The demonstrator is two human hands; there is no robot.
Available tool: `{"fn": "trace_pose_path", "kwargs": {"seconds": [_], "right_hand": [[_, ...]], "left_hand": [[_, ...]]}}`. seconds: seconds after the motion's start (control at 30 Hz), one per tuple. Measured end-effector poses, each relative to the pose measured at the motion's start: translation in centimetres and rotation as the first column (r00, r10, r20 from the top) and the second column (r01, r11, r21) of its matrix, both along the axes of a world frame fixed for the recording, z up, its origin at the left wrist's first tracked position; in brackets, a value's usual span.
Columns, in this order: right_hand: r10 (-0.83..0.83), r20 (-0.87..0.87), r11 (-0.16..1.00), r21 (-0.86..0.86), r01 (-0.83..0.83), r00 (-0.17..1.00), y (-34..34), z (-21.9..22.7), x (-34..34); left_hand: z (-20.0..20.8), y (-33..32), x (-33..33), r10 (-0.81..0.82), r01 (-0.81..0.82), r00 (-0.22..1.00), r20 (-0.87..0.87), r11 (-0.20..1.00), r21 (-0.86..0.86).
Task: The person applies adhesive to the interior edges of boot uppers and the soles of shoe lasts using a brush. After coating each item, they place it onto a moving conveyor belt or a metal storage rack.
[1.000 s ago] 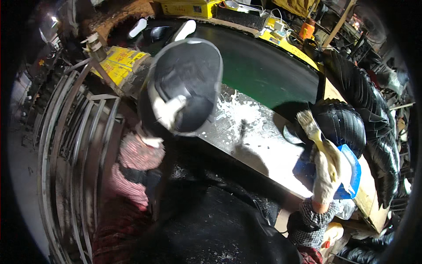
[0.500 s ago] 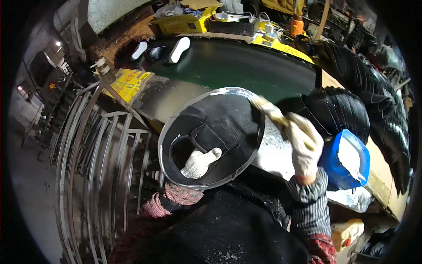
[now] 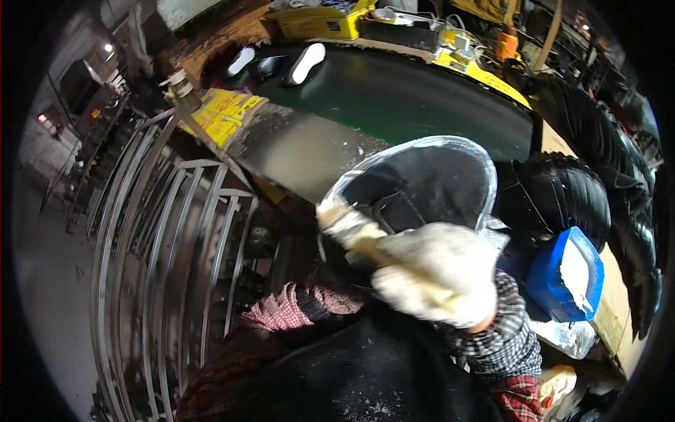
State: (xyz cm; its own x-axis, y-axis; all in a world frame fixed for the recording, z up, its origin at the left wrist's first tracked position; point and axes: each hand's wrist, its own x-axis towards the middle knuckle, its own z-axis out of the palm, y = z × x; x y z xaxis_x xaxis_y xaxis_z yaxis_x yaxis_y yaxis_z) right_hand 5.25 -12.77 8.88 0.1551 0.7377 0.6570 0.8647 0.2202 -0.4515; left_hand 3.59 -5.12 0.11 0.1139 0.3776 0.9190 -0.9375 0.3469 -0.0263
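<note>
My right hand (image 3: 436, 274), in a white glove smeared with pale matter, is closed around a brush (image 3: 344, 224). The brush's white, blurred bristles touch the near left rim of a wide, round black piece (image 3: 436, 172) with a textured lining. A white coating runs along much of that rim. My left forearm, in a red-checked sleeve (image 3: 278, 309) with a dark band, reaches up to the underside of the piece. Behind the right hand and the piece, my left hand is hidden. To the right stands a blue cut-open container (image 3: 547, 274) with white liquid inside.
A dark green-black bench top (image 3: 394, 95) lies beyond, bearing white-soled shoe shapes (image 3: 306, 65). Stacked ribbed black pieces (image 3: 562, 186) crowd the right side. A curved metal rack (image 3: 151, 281) stands left. Yellow cardboard (image 3: 228, 112) lies at the bench's left end.
The brush has swept from the right upper rim to the near left rim. The black piece has shifted right and tilted. My left hand, visible inside it before, is now covered.
</note>
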Motion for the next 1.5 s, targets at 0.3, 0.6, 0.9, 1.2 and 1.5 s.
{"fn": "trace_pose_path", "kwargs": {"seconds": [0.3,0.6,0.9,1.2,1.5], "right_hand": [[0.074,-0.145,0.997,-0.003,-0.076,0.987,-3.4,-0.8,-2.6],[-0.527,-0.505,0.836,-0.163,0.524,0.684,-14.0,-6.7,-2.7],[-0.641,0.064,0.767,0.100,0.634,0.765,-13.3,-7.1,-0.4],[-0.279,-0.027,0.945,0.173,0.279,0.960,-8.5,-0.7,-2.0],[-0.504,-0.706,0.772,-0.110,0.625,0.498,-11.1,-9.1,-0.1]], "left_hand": [[-5.2,14.5,1.5,0.077,0.537,-0.038,-0.996,0.842,0.045],[1.2,9.0,-3.0,0.061,0.408,-0.091,-0.994,0.913,0.019],[-3.2,7.9,-6.5,0.487,0.154,0.043,-0.872,0.860,0.487],[-0.7,3.7,-6.0,-0.422,0.654,0.111,-0.900,0.713,-0.254],[0.1,7.1,-8.8,-0.389,-0.043,-0.094,-0.916,0.921,-0.387]]}}
